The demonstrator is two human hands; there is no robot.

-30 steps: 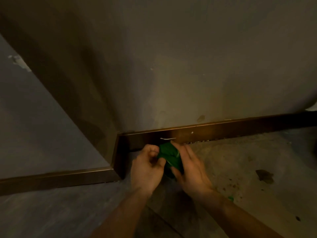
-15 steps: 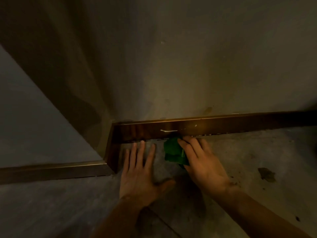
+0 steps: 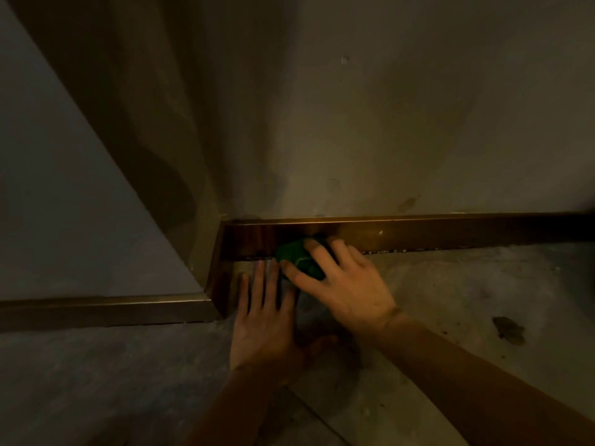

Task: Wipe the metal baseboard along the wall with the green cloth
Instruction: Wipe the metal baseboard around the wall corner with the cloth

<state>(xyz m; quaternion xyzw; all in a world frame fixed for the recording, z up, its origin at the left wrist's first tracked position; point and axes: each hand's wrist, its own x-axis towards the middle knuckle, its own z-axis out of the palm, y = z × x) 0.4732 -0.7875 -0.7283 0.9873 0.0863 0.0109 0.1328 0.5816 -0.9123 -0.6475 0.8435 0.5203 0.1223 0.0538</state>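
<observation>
So the metal baseboard is a dark bronze-brown strip with a bit of a shine, and a warm glare is picked up along the stretch just right of the corner. It's run along the bottom of the wall, then wrapped around an outside corner and carried off to the left as a second, duller length. A tiny pale fleck can be seen on its face to the right, and a crumbly speckled line is visible where its lower edge meets the floor.

The green cloth is bunched into a small dark-green wad and is pressed against the baseboard's face, close to the corner. It's held there by the right hand, whose fingers are curled over the top of it with the thumb tucked along its lower left side, so a grip on the cloth is shown. The left hand is laid flat on the floor right beside it, fingers spread and extended toward the baseboard, nothing gripped.

Most of the cloth is covered by the right hand, so its real shape and size can't be made out. The lighting is really dim, and the motion blur on the right fingers doesn't help. The baseboard's right end is cut off by the frame edge. A dark stain is seen on the floor to the right, what it is can't be told.
</observation>
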